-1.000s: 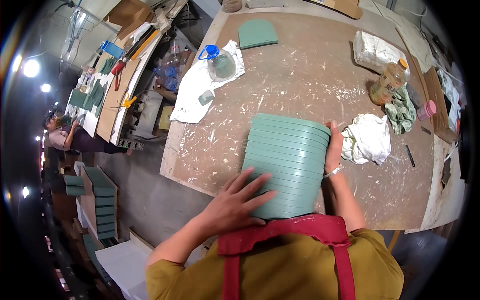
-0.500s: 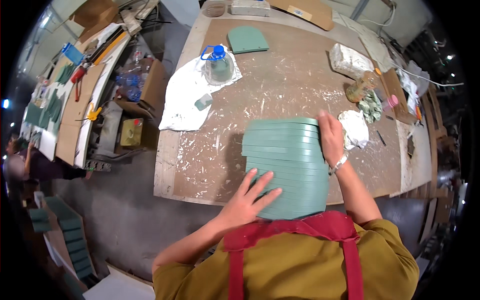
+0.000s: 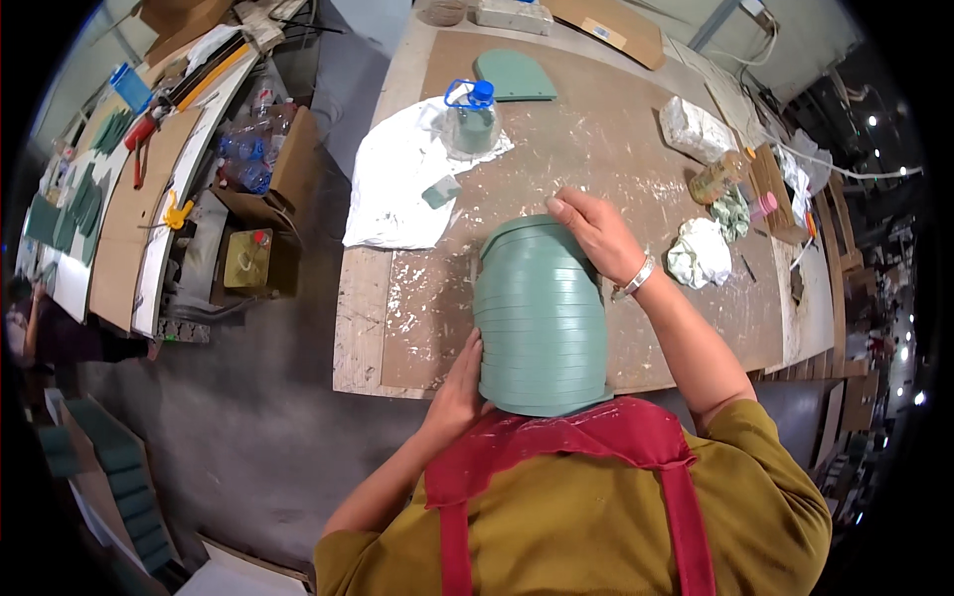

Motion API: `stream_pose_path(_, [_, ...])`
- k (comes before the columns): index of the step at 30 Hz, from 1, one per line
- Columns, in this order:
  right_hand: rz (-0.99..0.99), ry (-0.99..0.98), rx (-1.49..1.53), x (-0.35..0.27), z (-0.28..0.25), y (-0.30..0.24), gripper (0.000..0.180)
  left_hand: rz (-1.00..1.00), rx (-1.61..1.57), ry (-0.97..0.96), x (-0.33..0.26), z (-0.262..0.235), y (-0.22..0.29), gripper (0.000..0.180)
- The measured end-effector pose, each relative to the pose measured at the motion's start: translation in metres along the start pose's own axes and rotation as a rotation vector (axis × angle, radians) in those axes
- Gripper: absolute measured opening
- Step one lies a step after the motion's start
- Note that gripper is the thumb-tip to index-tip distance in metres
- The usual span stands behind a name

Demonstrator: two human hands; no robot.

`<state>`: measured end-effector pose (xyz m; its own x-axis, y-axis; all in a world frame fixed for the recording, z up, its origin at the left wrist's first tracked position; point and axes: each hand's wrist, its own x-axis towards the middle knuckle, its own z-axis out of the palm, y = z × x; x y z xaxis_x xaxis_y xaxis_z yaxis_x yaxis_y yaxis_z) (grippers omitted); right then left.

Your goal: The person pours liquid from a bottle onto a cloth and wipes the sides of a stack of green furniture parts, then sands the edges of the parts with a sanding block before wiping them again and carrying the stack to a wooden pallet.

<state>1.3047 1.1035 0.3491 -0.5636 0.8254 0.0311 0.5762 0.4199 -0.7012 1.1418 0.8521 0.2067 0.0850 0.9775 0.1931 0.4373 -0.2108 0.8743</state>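
A stack of thin green panels [image 3: 542, 318] lies at the near edge of the worktable, against my red apron. Its edges fan out in rows toward me, and the far end is rounded. My left hand [image 3: 459, 392] presses along the stack's left side, fingers straight and close together. At the far right corner, my right hand [image 3: 601, 238] grips the stack, with a bracelet on that wrist. Farther off, a single green panel [image 3: 515, 76] with a rounded end lies flat. A clear jug with a blue cap [image 3: 474, 127] stands on a white cloth [image 3: 397, 189], near a small green block [image 3: 441, 192].
On the table's right are a white-wrapped block [image 3: 696, 129], a bottle with yellowish contents [image 3: 715, 179], crumpled white cloth [image 3: 699, 253] and a pink-capped bottle [image 3: 763, 206]. Another bench [image 3: 149, 228] stands left across the floor, beside a carton of bottles [image 3: 283, 174]. A person is partly visible far left.
The stack has turned and shifted left, its rows now squarer. My left hand has slid off its top onto its left side, while my right hand has moved left to the far edge.
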Motion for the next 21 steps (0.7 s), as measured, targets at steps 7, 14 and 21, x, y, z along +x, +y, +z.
stream_pose_path(7, [0.180,0.207,0.604,-0.045,0.011,0.049,0.059,-0.164,-0.504,0.116,0.034,-0.055,0.004,0.081])
stream_pose_path(14, [0.094,0.203,0.827,-0.052,0.024,0.058,0.067,-0.156,-0.619,0.203,0.133,-0.013,0.023,0.074])
stream_pose_path(21, [0.079,0.202,0.880,-0.054,0.032,0.052,0.067,-0.173,-0.603,0.195,0.138,-0.011,0.023,0.071])
